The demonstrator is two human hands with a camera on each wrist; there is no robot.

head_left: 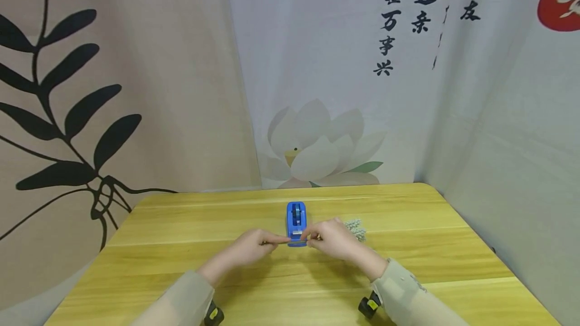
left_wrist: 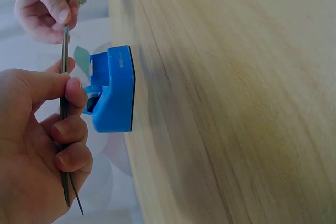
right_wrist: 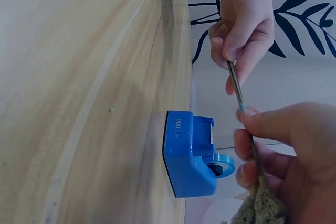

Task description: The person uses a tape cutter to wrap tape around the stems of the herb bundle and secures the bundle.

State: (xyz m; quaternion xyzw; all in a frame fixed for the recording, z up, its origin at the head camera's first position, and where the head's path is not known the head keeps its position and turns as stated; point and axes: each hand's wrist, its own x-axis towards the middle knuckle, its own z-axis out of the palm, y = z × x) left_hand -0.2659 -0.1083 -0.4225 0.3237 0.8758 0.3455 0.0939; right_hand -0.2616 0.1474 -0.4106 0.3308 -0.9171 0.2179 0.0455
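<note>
Between both hands runs a thin bundle of dark stems (left_wrist: 64,103), held level over the table. My left hand (head_left: 258,245) grips its lower end, the fingers curled round it and the stem tips sticking out past the palm. Nearer the flower end, my right hand (head_left: 333,238) pinches the stems with thumb and fingers. A small pale-blue band (right_wrist: 242,107) shows on the stems at the right thumb tip. Greyish-green flower heads (head_left: 356,229) stick out beyond the right hand. Just past the hands stands a blue tape dispenser (head_left: 296,215) with a tape roll (right_wrist: 224,165) in it.
The wooden table (head_left: 181,225) reaches back to a curtain (head_left: 190,89) printed with leaves, a lotus and writing. Another pale curtain (head_left: 507,140) hangs along the right side. Black wrist cameras (head_left: 370,305) sit below the sleeves.
</note>
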